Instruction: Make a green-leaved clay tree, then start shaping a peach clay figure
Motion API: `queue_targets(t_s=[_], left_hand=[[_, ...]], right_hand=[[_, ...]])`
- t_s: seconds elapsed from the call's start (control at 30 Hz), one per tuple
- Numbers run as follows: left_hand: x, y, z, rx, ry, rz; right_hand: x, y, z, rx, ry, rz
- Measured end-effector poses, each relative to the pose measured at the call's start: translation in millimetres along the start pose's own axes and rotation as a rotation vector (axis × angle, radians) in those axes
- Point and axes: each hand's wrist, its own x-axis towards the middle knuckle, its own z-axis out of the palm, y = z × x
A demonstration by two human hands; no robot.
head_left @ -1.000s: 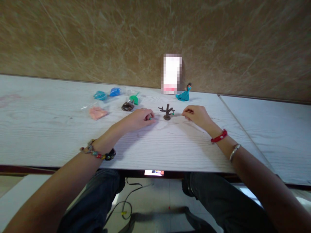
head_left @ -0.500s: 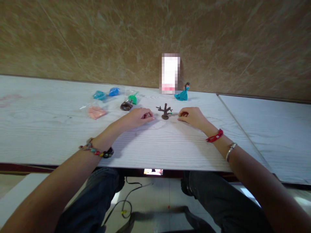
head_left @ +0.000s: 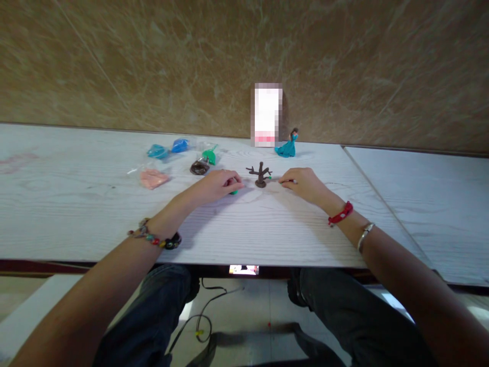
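Note:
A small brown clay tree stands upright on the table between my hands, with bare branches and a green bit on its lower right branch. My left hand, to the left of the tree, has its fingers closed around a lump of green clay that peeks out beneath them. On the other side, my right hand is closed in a pinch close to the tree but apart from it. Whatever lies between those fingertips is too small to make out.
Bags of teal clay, blue clay, green clay, brown clay and pink clay lie at the left. A figurine in a teal dress stands near the wall beside a blurred bright phone-shaped panel.
Green clay now shows under my left fingers, where it was hidden before. My right fingers have drawn closer together. The tree stays in place; the view has shifted slightly.

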Motion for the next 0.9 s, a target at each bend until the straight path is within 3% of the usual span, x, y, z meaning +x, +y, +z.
queue_targets(t_s=[0.17, 0.5, 0.63, 0.9], left_hand=[[0.0, -0.4, 0.4, 0.005, 0.006, 0.003], [0.7, -3.2, 0.8, 0.009, -0.004, 0.022], [0.9, -2.9, 0.5, 0.017, -0.016, 0.02], [0.8, -4.7, 0.7, 0.035, -0.022, 0.048]], right_hand=[[-0.3, 3.1, 2.4, -0.011, -0.025, -0.103], [0.3, 11.8, 2.3, -0.029, 0.01, -0.024], [0.9, 18.2, 1.2, -0.003, -0.029, -0.108], [-0.1, 23.1, 0.6, -0.005, -0.016, -0.089]])
